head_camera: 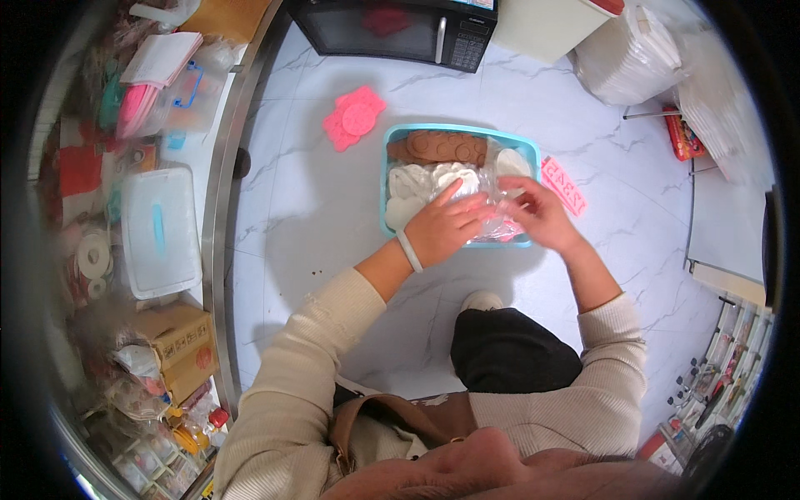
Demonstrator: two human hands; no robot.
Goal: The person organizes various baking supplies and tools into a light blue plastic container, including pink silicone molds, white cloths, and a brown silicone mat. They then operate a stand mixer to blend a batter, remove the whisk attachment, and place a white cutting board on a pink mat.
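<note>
A light-blue plastic bin [382, 187] stands on the floor before me. My left hand [445, 224] lies palm down over clear plastic and white flower-shaped moulds [455, 175], its thumb spread from the fingers. Over the bin's right side, my right hand [542, 214] has bent fingers at a crinkled clear plastic bag [490, 215] and seems to pinch it. Brown moulds with round cavities [447, 147] lie along the bin's far side. A white round piece [512, 162] sits in the far right corner. Pink pieces [507, 231] show under the plastic near my right hand.
A pink mould [355, 117] lies on the floor left of the bin; a pink number mould [564, 186] lies to its right. Beyond stands a black microwave oven [387, 31]. A metal-edged shelf [215, 187] holds a lidded box [161, 231] at left. Wrapped white stacks [628, 59] stand at right.
</note>
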